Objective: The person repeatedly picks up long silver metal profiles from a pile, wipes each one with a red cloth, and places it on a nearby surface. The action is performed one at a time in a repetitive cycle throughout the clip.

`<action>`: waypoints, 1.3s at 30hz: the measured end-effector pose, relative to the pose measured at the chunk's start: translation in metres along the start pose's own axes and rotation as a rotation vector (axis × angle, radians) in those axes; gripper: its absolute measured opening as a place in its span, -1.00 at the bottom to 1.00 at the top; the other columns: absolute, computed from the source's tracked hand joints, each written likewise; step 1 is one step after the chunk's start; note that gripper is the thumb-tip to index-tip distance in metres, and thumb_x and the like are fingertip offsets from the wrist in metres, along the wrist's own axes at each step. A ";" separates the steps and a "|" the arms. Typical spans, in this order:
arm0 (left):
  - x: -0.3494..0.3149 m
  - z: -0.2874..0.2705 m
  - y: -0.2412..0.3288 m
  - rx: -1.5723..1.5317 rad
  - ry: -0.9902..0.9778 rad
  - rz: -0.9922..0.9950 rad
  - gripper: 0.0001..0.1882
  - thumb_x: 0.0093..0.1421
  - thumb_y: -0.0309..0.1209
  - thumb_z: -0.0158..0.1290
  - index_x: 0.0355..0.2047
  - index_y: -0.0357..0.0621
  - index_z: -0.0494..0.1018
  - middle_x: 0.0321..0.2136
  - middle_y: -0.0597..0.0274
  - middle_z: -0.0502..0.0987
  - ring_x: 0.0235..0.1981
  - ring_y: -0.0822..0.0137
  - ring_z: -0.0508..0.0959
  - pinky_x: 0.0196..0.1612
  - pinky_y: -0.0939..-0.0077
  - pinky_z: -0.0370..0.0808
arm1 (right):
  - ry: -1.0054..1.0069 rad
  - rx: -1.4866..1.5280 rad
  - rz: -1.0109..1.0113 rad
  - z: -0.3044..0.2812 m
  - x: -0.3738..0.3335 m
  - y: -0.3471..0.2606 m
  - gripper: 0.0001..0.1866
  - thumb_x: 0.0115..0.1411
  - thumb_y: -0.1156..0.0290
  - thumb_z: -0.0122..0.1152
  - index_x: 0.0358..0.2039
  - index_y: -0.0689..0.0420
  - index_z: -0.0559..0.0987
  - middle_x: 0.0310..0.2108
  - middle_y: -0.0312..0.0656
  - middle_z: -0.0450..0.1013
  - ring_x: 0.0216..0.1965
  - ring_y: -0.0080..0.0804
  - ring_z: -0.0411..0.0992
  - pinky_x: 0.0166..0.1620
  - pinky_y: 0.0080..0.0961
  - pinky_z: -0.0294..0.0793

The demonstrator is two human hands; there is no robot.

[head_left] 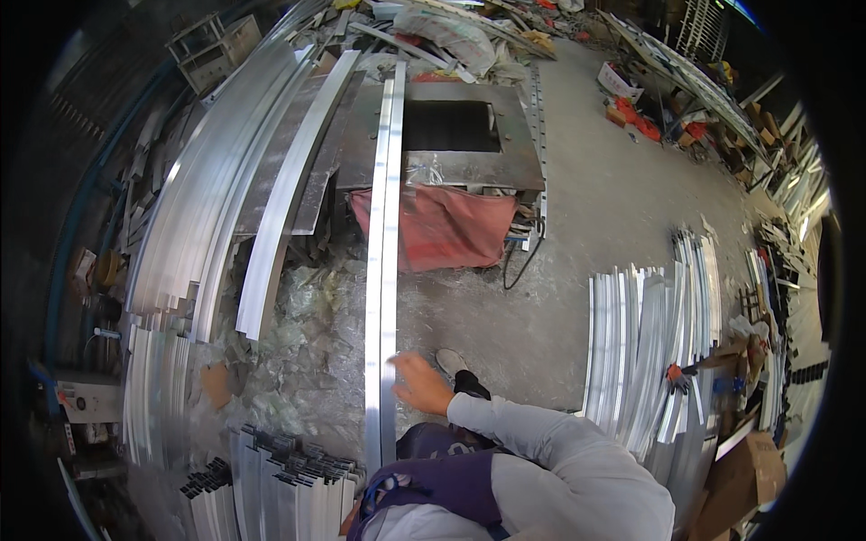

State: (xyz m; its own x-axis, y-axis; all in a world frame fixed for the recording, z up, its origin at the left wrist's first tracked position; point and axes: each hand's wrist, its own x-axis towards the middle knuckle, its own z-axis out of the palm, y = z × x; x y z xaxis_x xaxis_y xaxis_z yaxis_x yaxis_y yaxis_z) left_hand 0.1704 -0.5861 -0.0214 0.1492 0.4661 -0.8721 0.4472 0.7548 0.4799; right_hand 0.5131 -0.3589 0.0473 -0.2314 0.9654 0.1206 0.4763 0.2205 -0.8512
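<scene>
Two long silvery aluminium profiles point(386, 225) lie side by side, running from near my body to the metal table ahead. My right hand point(421, 383) is at the right edge of the right-hand profile, its fingers bent against that edge; their undersides are hidden. Of my left hand only a sliver of skin point(348, 518) shows at the lower edge, beside my apron, and its fingers are out of sight. The far part of the profiles rests across the dark metal table point(465, 167), which has a rectangular opening and a red cloth point(460, 225) hanging at its front.
At left, long profiles point(207, 189) lie in a stack, with a separate wide one point(293, 194) beside them. Bundles of upright profiles point(289, 478) stand close at lower left, more point(631, 352) at right. Crumpled plastic film point(311, 361) covers the floor left of the profiles. A cardboard box point(744, 478) sits lower right.
</scene>
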 end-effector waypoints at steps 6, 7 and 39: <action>0.096 0.033 0.122 -0.045 -0.126 0.184 -0.33 0.06 0.01 0.24 -0.04 -0.33 0.43 -0.20 0.13 0.55 -0.21 0.29 0.53 -0.08 0.40 0.45 | -0.004 0.985 0.759 -0.006 0.061 0.069 -0.09 0.16 0.05 0.29 0.33 0.13 -0.01 0.21 0.02 0.14 0.17 -0.11 0.22 0.12 -0.20 0.33; 0.106 0.040 0.146 -0.052 -0.101 0.213 -0.34 0.06 0.00 0.24 -0.04 -0.33 0.43 -0.20 0.13 0.55 -0.21 0.29 0.53 -0.08 0.40 0.45 | -0.026 1.106 0.769 -0.007 0.073 0.075 -0.05 0.16 0.03 0.29 0.33 0.14 -0.05 0.21 0.00 0.14 0.17 -0.15 0.23 0.11 -0.22 0.34; 0.184 0.062 0.510 0.059 -0.069 0.444 -0.32 0.18 -0.08 0.16 0.13 -0.37 0.34 -0.01 0.05 0.51 -0.02 0.25 0.49 0.04 0.39 0.40 | 0.490 0.216 0.387 -0.178 0.286 0.172 -0.39 0.19 0.21 0.24 0.10 0.39 0.32 0.02 0.20 0.38 0.09 -0.01 0.36 0.13 -0.26 0.33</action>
State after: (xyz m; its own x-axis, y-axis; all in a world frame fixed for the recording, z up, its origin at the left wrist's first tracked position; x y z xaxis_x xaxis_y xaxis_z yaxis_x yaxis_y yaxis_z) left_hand 0.4804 -0.1436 0.0569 0.3953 0.7052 -0.5885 0.3761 0.4603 0.8042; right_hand 0.6798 -0.0198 0.0263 0.3590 0.9325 -0.0394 0.2548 -0.1385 -0.9570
